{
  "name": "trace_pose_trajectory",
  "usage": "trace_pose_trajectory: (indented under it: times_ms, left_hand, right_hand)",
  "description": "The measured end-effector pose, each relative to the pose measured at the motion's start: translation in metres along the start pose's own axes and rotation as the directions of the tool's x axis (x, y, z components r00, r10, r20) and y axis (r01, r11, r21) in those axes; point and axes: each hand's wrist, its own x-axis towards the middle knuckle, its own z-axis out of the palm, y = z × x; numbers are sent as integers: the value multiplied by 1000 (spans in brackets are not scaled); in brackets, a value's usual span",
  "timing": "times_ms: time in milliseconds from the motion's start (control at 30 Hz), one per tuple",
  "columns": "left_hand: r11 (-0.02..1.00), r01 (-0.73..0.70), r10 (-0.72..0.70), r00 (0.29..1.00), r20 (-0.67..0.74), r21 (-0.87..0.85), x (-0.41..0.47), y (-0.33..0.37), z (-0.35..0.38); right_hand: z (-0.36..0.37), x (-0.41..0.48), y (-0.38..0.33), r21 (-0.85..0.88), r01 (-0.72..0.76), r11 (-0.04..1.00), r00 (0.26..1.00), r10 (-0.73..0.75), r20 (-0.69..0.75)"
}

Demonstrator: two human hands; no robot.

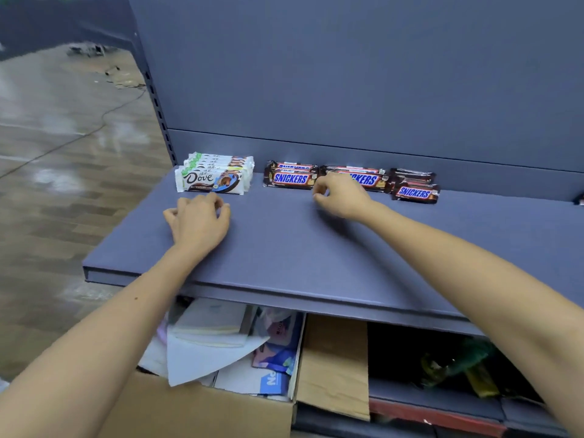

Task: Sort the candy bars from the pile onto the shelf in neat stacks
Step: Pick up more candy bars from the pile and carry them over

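We note the Dove stack (pixel 213 177) just beyond the left hand (pixel 197 221), which rests loosely curled and empty on the shelf (pixel 300 248). The right hand (pixel 339 197), fingers curled, overlaps the middle Snickers stack (pixel 369 179); whether it grips, we cannot tell.

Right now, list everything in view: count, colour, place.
Dove bars: several, white, row at shelf's back left.
Snickers bars: three small stacks, brown, shelf's back, right of the Dove bars.
Shelf: one, grey-blue, matching back panel.
Cardboard boxes: at least two, brown, below the shelf.
Cable: one, dark, on the floor, left.
Left hand: one, rests on shelf before the Dove bars, fingers loosely curled, empty.
Right hand: one, at the middle Snickers stack, fingers curled; grip unclear.
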Motion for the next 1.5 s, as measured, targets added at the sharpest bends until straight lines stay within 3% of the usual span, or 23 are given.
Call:
trace_pose_trajectory:
  times_ms: [167,400,567,767,967,1100,1200,1333,1500]
  left_hand:
    - [971,-233,236,970,61,-51,-3,100,20]
    - [867,-471,494,856,153,-164,-38,267,72]
    - [776,-578,626,754,199,-252,-79,370,111]
    - [678,-635,729,643,235,-371,-130,476,149]
    - [533,-726,846,453,282,-434,-174,559,175]
    - [347,-811,920,197,339,-471,-193,592,184]
    - [189,-868,925,1,380,-459,-202,606,190]
    - [141,-898,887,-73,457,-417,-203,619,200]
    - [116,-902,853,-125,507,-417,-196,632,199]
  right_hand:
    - [-40,-34,72,-23,-106,994,993,105,-49]
    - [-99,-117,197,-7,-340,940,936,338,-101]
    - [-132,-190,283,55,-498,865,849,500,-168]
    - [-172,-267,364,44,-599,800,766,588,-259]
    - [-206,-324,418,53,-670,740,670,634,-387]
    - [-213,-363,444,-29,-729,684,647,673,-359]
    - [-215,-382,461,-87,-768,635,636,738,-226]
    - [-219,-387,470,-173,-779,603,623,775,-104]
    - [-222,-387,477,-163,-789,593,609,789,-80]
